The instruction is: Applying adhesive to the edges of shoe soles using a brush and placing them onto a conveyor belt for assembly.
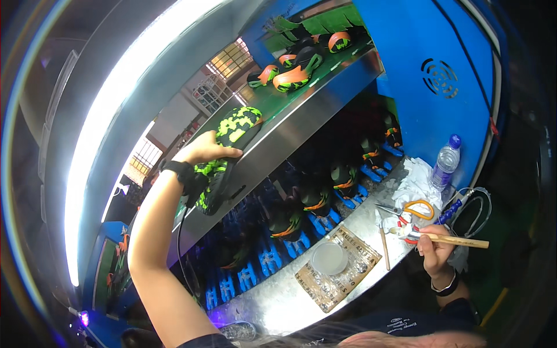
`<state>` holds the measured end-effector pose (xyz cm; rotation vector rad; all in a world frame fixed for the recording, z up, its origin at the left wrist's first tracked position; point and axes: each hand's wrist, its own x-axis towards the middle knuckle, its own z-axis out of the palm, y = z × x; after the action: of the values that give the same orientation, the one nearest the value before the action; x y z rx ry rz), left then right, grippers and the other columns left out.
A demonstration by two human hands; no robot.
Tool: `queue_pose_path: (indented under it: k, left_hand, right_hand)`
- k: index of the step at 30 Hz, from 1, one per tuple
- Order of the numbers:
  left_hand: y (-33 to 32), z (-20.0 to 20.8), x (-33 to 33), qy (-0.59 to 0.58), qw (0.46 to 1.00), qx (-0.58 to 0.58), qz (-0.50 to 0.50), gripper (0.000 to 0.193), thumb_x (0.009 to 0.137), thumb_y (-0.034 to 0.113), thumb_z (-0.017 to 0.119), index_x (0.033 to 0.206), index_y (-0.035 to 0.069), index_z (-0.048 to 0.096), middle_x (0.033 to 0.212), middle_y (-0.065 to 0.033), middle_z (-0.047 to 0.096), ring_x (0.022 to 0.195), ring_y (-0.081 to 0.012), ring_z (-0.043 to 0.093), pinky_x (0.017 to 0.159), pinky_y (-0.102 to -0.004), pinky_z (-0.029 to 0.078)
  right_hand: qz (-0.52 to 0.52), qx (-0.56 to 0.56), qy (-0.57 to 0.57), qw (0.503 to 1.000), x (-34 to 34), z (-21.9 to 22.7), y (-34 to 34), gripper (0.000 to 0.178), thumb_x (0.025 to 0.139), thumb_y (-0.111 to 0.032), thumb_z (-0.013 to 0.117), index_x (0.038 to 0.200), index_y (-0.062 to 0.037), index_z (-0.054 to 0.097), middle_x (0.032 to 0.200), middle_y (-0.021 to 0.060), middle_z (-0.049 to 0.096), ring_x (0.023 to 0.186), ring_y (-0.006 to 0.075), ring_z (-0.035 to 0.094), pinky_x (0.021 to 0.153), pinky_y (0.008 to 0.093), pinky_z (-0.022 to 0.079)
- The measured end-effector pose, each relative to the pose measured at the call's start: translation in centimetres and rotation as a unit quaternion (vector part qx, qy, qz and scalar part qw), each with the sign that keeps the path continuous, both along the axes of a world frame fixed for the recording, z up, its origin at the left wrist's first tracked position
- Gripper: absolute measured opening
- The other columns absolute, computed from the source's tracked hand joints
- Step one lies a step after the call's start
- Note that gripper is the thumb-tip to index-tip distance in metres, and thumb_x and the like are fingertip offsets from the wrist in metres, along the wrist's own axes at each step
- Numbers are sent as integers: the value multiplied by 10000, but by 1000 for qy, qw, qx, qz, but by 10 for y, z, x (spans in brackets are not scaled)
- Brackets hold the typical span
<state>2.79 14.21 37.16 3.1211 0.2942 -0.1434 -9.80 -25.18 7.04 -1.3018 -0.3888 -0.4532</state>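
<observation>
At the metal edge of the conveyor, my left hand [206,148] is closed around the middle of a black shoe sole with bright green patches [237,124]. Its patterned side faces up and left; the fingers partly cover it. Low on the right, my right hand [435,255] grips a brush by its pale wooden handle [458,240]. The brush head is by red-handled pliers or scissors [411,235] on the bench, and I cannot tell whether they touch.
Several orange, black and green shoes [290,78] lie on the green conveyor belt [342,62]. Shoes on blue holders [268,261] line the space below. On the metal bench [278,313] are a white tub [329,258], a thin stick [384,248], crumpled white cloth [415,180] and a water bottle [447,162].
</observation>
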Motion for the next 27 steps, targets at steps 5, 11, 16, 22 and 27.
queue_pose_path:
  k: [5,11,16,22,27]
  left_hand:
    - [-28,18,-70,-118,980,-162,8,480,650,327,655,943,-28,521,809,-108,571,693,-152,559,610,-262,450]
    - [-29,-100,-169,-87,583,-799,-124,622,773,459,466,1159,-23,396,1025,-198,521,819,-261,573,704,-315,485]
    - [-67,-217,-259,-172,224,-947,151,589,845,450,351,1248,22,318,1053,-276,482,874,-346,556,692,-423,504]
    - [-52,-326,-319,-21,92,-991,91,578,865,446,299,1256,21,305,1058,-274,480,871,-355,555,679,-434,508]
    - [-45,-338,-339,-25,100,-994,45,595,875,471,221,1252,20,307,1065,-254,485,868,-361,556,658,-422,520]
  right_hand:
    - [67,-51,18,996,13,-3,19,107,749,-6,564,853,20,551,725,41,558,620,83,500,544,203,398]
    - [168,-146,0,975,35,-1,78,79,746,-43,598,810,-6,570,681,6,551,549,36,459,481,180,363]
    - [243,-221,22,944,36,-19,130,87,757,-82,593,806,-11,581,619,2,552,504,27,448,448,177,344]
    - [209,-311,13,927,35,-41,147,127,765,-117,587,799,5,576,587,11,525,493,42,445,450,189,352]
    - [234,-343,24,910,33,-41,151,130,781,-112,581,839,2,562,673,-9,525,565,27,437,489,169,347]
